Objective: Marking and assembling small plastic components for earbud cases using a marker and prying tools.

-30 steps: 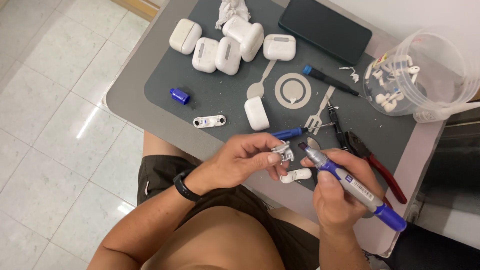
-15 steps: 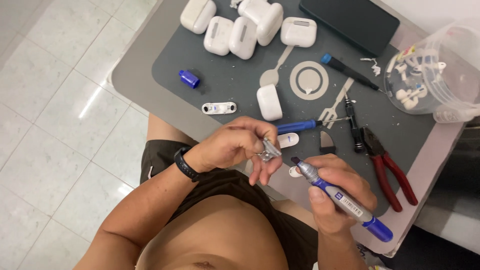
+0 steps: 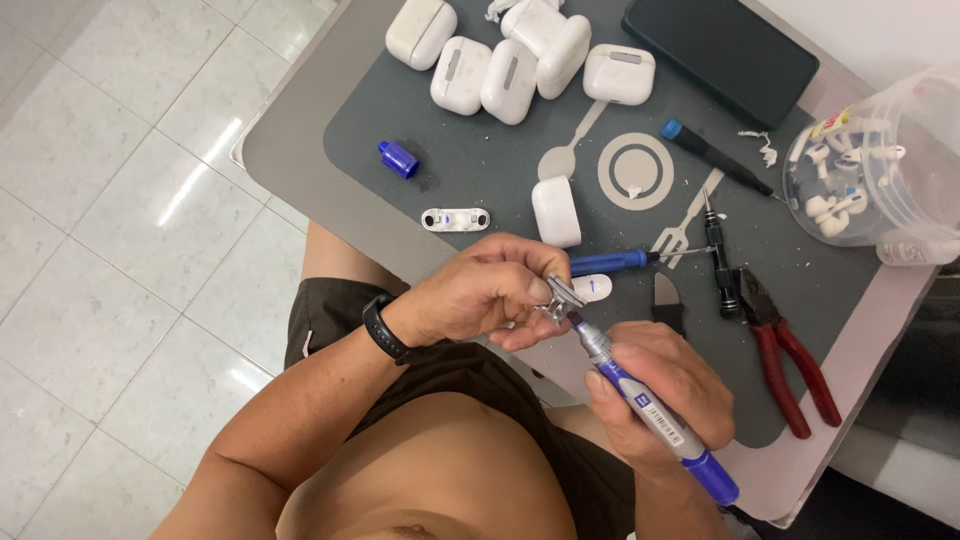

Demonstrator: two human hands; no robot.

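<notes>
My left hand (image 3: 485,290) pinches a small silvery-white earbud case part (image 3: 562,296) between thumb and fingers, just off the table's near edge. My right hand (image 3: 665,395) grips a blue and silver pen-shaped tool (image 3: 645,405), whose tip touches that part from below right. A black band sits on my left wrist. Both hands hover over my lap, in front of the grey mat (image 3: 480,160).
On the mat lie several white earbud cases (image 3: 505,70), one upright case (image 3: 555,210), a blue cap (image 3: 397,159), a small white strip (image 3: 455,218), a blue-handled screwdriver (image 3: 610,262), red-handled pliers (image 3: 785,355), a black tablet (image 3: 720,45) and a clear tub of earbuds (image 3: 870,170).
Both hands have drawn closer together. The pen tool's tip now meets the small part in my left hand; the view has shifted down and left slightly.
</notes>
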